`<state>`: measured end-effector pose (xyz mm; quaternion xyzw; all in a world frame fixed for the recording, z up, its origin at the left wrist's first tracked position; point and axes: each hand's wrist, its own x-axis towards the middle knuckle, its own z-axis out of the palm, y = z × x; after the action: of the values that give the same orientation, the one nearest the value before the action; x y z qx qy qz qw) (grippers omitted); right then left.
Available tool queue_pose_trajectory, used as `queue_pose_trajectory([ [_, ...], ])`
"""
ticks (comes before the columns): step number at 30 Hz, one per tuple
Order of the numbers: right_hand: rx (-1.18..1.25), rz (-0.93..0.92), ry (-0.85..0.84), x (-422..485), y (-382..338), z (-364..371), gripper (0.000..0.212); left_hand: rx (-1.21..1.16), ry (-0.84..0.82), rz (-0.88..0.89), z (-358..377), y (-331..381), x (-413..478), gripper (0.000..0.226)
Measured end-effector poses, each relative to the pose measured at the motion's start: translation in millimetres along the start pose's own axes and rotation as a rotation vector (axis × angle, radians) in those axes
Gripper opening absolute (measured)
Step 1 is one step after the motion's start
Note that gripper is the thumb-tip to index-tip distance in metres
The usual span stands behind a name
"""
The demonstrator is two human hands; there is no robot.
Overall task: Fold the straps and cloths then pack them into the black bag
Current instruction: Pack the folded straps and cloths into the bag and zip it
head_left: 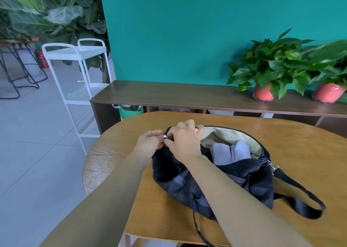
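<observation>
Where a rounded wooden surface (281,134) stands before a teal wall (187,30), with a low shelf (187,94) carrying potted plants (270,66) and a white cart (75,51) at the left, the black bag (259,186) lies with its long axis running left to right and its mouth open upward. Two pale folded cloths (231,152) sit inside against the beige lining. Its strap (300,194) trails off the right end. At the left end, the left hand (148,145) has its grip pinched on the metal zip pull (164,135), and the right hand (185,141) has its grip curled over the bag's rim.
</observation>
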<state>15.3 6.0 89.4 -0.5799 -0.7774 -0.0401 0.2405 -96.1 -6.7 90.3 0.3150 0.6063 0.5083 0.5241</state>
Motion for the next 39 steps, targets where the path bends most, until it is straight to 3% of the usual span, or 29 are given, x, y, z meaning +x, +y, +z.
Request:
queue_pose_trajectory([
  [7, 0.138, 0.074, 0.066, -0.9, 2.1, 0.9, 0.019, -0.045, 0.008, -0.011, 0.5, -1.8, 1.5, 0.021],
  [14, 0.239, 0.106, -0.094, 1.2, 8.9, -3.7, 0.016, -0.078, 0.005, -0.062, 2.1, -4.1, 0.1, 0.022],
  [18, 0.269, 0.079, -0.024, 1.6, 12.9, -6.4, 0.017, -0.088, 0.017, -0.080, 4.1, -3.4, 1.0, 0.023],
  [25, 0.171, -0.101, -0.033, -0.3, 21.8, -6.8, 0.014, -0.090, 0.097, -0.088, 8.8, 4.0, -1.8, 0.026],
  [30, 0.216, -0.075, 0.034, -2.6, 32.6, -7.9, 0.015, -0.063, 0.134, -0.100, 11.1, 6.7, -2.1, 0.029],
  [39, 0.146, -0.016, -0.011, -16.9, 78.9, -20.9, 0.013, 0.054, 0.257, -0.130, 11.1, 3.5, 4.1, 0.029],
])
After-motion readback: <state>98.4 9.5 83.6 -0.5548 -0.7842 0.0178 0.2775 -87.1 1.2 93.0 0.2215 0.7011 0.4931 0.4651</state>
